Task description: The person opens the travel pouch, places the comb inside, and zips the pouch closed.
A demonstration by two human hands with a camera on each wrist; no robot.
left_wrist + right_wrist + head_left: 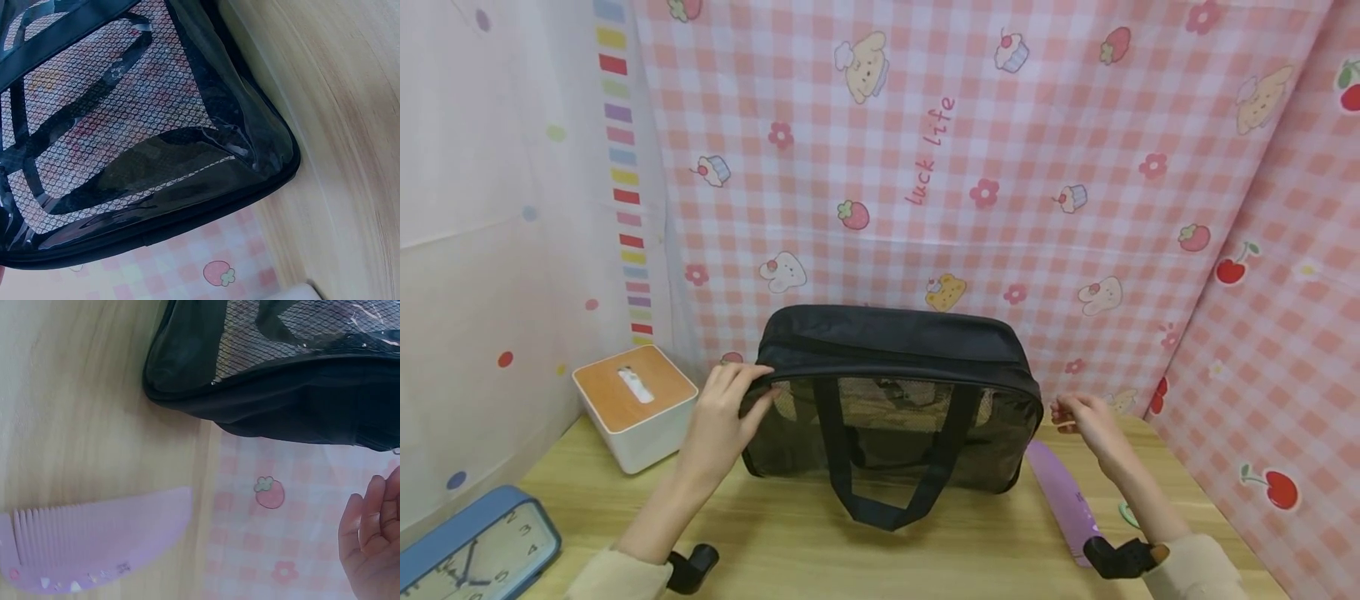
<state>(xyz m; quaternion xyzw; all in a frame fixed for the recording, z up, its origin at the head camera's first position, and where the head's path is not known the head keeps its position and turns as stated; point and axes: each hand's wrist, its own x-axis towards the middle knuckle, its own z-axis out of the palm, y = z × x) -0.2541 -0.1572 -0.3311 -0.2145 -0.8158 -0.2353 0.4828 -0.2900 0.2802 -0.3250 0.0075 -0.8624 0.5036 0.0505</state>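
A black bag (895,333) with a see-through front, mesh behind it and a hanging strap handle (887,515) stands upright on the table. My left hand (727,408) pinches the bag's top edge at the left corner, thumb in front and fingers above. In the left wrist view the clear panel (147,162) and dark piping fill most of the picture, with that hand almost wholly out of sight. Off the bag's right side, my right hand (1093,427) is raised with loosely bent fingers and holds nothing. Below it lies a purple comb (106,540), close to the bag's right end.
A white tissue box (651,437) with a wooden lid stands left of the bag. At the front left is a blue clock (490,546). A small green ring-like item (1127,514) lies partly behind my right forearm. Patterned cloth (925,167) hangs behind the table.
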